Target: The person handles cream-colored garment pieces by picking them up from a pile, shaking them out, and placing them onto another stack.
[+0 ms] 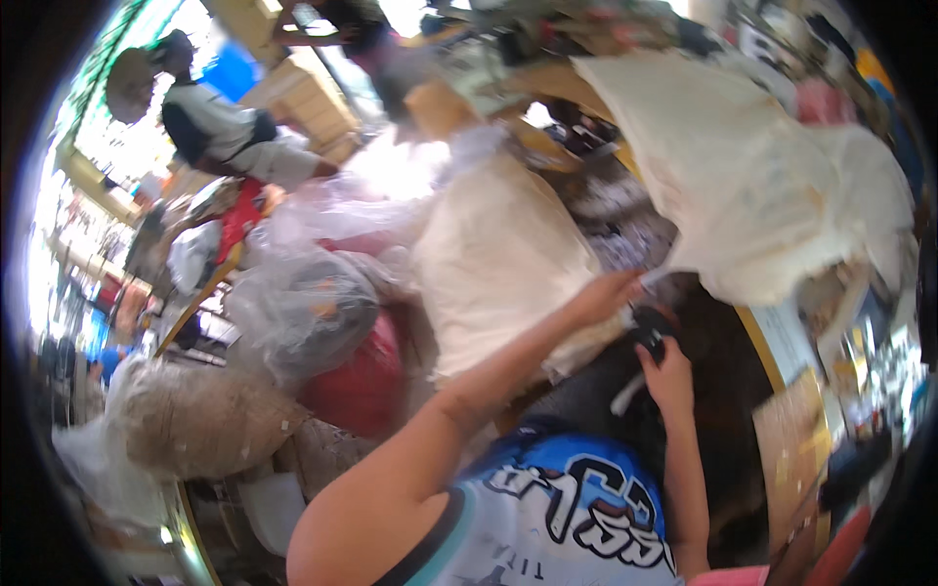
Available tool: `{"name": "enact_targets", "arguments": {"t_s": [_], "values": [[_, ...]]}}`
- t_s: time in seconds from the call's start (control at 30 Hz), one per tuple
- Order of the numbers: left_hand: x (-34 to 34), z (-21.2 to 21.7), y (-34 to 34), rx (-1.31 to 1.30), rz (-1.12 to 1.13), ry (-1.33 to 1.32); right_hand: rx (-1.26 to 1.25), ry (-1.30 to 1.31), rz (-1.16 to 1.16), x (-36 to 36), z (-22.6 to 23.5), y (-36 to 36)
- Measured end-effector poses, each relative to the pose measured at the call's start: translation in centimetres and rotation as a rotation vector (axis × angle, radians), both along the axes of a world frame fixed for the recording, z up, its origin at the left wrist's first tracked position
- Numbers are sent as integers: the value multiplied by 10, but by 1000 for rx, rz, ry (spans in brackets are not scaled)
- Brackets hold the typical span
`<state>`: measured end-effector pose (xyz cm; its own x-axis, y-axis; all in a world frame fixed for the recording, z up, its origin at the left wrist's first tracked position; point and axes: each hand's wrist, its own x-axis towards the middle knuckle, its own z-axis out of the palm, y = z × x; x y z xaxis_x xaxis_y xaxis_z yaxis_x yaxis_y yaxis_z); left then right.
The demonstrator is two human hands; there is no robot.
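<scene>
My left hand (608, 299) reaches forward, its fingers pinched on what looks like the pale corner of a large cream cloth (723, 166). That cloth spreads away to the far right. Just nearer to me, my right hand (668, 369) is closed around a small black object (649, 327), blurred, whose kind I cannot make out. A white strip (627, 395) hangs beside the right hand's fingers. Left of my left hand lies a second cream cloth (498, 254), bulky and smooth, partly behind my forearm.
On the left are filled clear plastic bags (308, 313), a red bag (362, 386) and a brown stuffed sack (200, 415). Cardboard boxes (303, 98) stand at the back. A person (220, 127) sits at the far left; another stands behind. A cardboard sheet (789, 459) leans at right.
</scene>
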<state>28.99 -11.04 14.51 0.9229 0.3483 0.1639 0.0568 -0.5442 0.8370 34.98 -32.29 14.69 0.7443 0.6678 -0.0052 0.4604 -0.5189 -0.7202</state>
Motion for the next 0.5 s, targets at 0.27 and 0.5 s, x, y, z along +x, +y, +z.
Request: {"name": "enact_targets", "arguments": {"t_s": [0.27, 0.5], "values": [[-8, -13, -16, -388, 19, -126, 213, 129, -37, -6, -5, -12], [-17, 5, -26, -479, 76, -147, 349, -446, 32, 15, 15, 36]]}}
